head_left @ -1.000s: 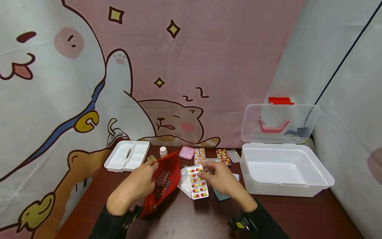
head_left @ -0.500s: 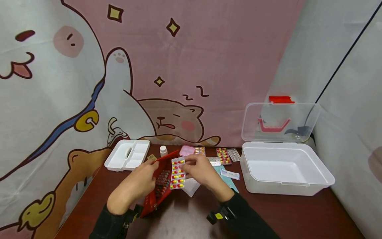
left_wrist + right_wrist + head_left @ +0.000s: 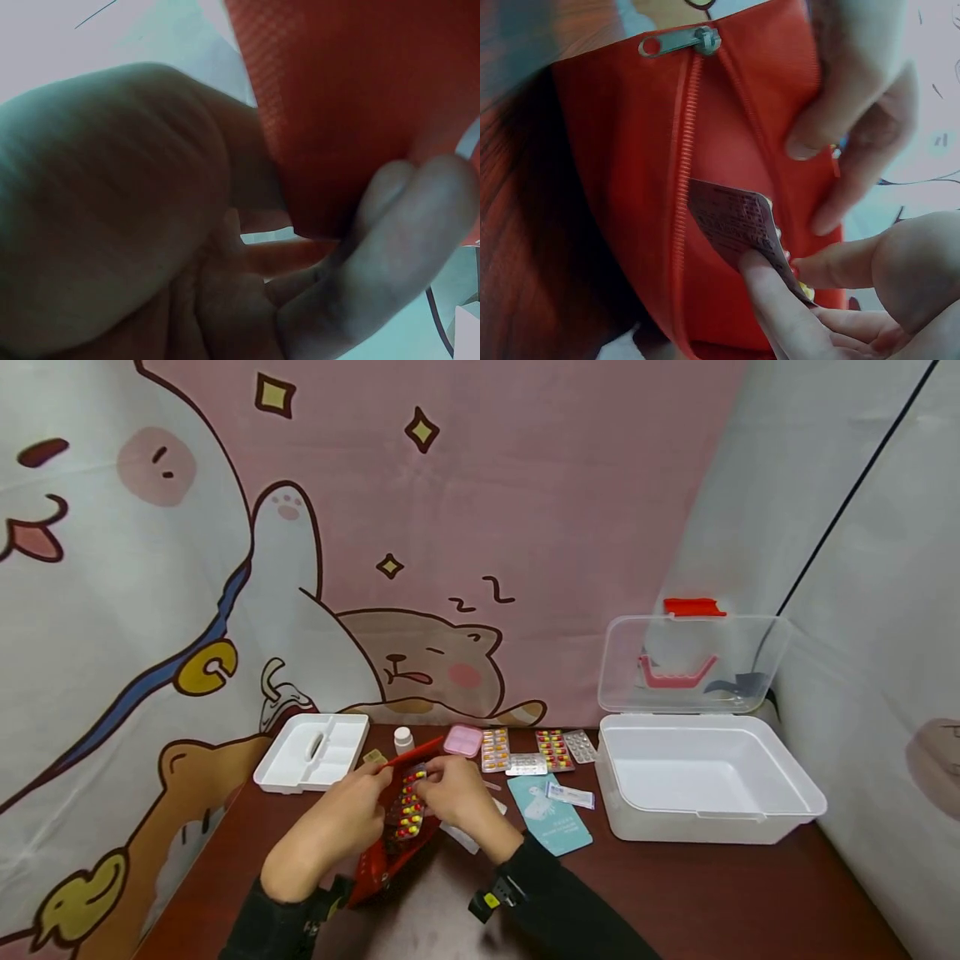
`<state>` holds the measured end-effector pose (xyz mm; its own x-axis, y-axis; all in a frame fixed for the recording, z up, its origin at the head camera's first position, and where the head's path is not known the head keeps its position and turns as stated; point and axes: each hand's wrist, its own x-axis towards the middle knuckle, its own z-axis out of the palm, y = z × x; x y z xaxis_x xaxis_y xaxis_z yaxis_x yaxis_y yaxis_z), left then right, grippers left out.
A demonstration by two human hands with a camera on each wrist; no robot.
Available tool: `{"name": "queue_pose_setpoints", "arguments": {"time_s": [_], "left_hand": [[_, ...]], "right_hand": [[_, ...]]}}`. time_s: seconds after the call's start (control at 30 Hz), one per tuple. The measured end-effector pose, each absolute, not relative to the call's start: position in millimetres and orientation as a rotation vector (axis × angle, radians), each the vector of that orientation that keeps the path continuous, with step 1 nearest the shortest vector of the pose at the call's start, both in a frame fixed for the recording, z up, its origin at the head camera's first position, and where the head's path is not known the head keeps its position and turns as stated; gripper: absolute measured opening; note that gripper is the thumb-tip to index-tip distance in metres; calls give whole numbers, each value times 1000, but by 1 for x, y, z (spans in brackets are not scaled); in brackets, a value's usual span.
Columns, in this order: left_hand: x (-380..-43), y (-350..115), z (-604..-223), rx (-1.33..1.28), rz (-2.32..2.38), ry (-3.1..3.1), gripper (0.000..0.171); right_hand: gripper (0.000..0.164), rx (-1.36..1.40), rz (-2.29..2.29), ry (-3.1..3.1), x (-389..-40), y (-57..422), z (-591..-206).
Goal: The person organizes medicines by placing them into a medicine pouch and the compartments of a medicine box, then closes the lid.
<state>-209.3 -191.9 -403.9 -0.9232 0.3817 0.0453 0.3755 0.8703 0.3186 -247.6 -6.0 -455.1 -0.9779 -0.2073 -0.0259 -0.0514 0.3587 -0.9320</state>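
My left hand (image 3: pixel 343 814) grips the edge of a red zippered pouch (image 3: pixel 375 870), whose mouth gapes open. In the left wrist view the fingers and thumb hold the red fabric (image 3: pixel 352 97). My right hand (image 3: pixel 459 795) pinches a blister pack of red and yellow capsules (image 3: pixel 411 810) at the pouch's mouth. Through the right wrist view, the pack's printed back (image 3: pixel 735 221) shows partly inside the opening, between thumb and fingers. The zip pull (image 3: pixel 679 41) hangs at one end of the open zipper. The pouch's lower inside is hidden.
Behind the hands stand a white divided tray (image 3: pixel 288 768), a white bottle (image 3: pixel 403 740), a pink case (image 3: pixel 463 741) and several blister packs (image 3: pixel 553 748). A teal packet (image 3: pixel 551 818) lies right of my right hand. Farther right is a white box (image 3: pixel 712 822) with its clear lid raised.
My right hand has carried the capsule blister pack leftward, from beside the pouch into its mouth. The left hand keeps its grip on the pouch. The head view has shifted slightly.
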Motion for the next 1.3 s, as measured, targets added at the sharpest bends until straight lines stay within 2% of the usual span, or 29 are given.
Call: {"name": "queue_pose_setpoints", "arguments": {"time_s": [0.23,0.37,0.8,1.3], "left_hand": [[-209,-193,-403,604,516,3020,45],[-209,-193,-404,595,521,3006,51],[-209,-193,-405,586,533,2989,55],[-209,-192,-403,571,531,2970,55]], "right_hand": [[16,-192,-1411,2764,-255,-29,-473],[11,-143,-1355,2865,-260,-33,-483],[13,29,-1361,2897,-272,-38,-495],[16,48,-1378,2895,-276,-44,-502]]}}
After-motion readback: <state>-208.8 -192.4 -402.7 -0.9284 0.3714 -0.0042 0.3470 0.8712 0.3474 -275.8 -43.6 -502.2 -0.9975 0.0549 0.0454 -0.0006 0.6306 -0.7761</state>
